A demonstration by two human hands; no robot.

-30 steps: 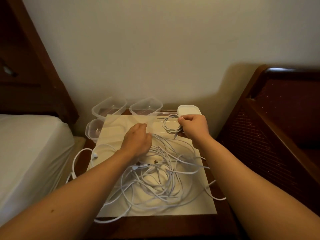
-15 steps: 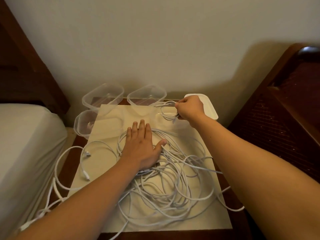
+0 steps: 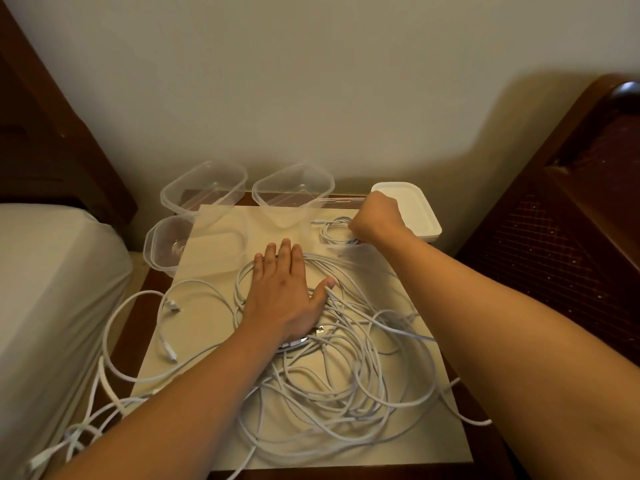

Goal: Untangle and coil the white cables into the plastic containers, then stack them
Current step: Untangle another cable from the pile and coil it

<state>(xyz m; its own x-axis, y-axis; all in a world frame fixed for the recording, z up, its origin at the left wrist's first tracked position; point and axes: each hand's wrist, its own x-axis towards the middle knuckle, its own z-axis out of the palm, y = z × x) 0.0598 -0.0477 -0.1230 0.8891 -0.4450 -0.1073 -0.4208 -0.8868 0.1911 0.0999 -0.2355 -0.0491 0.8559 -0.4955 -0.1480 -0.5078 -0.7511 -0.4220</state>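
A: Cables (image 3: 332,362), how'll they handle?

B: Light, limp, prob a bit springy, so loops want to pop open. Not fragile, but plugs snag in the knots. Heap sits mid-mat (image 3: 214,237) on the counter (image 3: 124,341); some strands trail off the left edge toward the bed (image 3: 52,271).

A: Where to take hold?

B: I'd go for a free plug end, e.g. the one (image 3: 172,305) lying left of the heap, then feed thru hand over hand. Pulling from the middle likely tightens it.

A: Hands, L to R?

B: Left hand (image 3: 282,296) flat on the heap's far side, palm down, fingers (image 3: 284,252) straight and together, thumb out to the right across a strand. Pressing, not gripping. Arm reaches in from lower left.

A: Right?

B: Right hand (image 3: 375,220) at the back, fist curled round a small coil (image 3: 334,230), knuckles up. Coil looks to sit in a clear tub (image 3: 341,249) w/ faint edges; can't be sure it's fully inside.

A: Other tubs?

B: Three empty ones (image 3: 204,188) at back left. White lid (image 3: 410,209) just behind the right hand.
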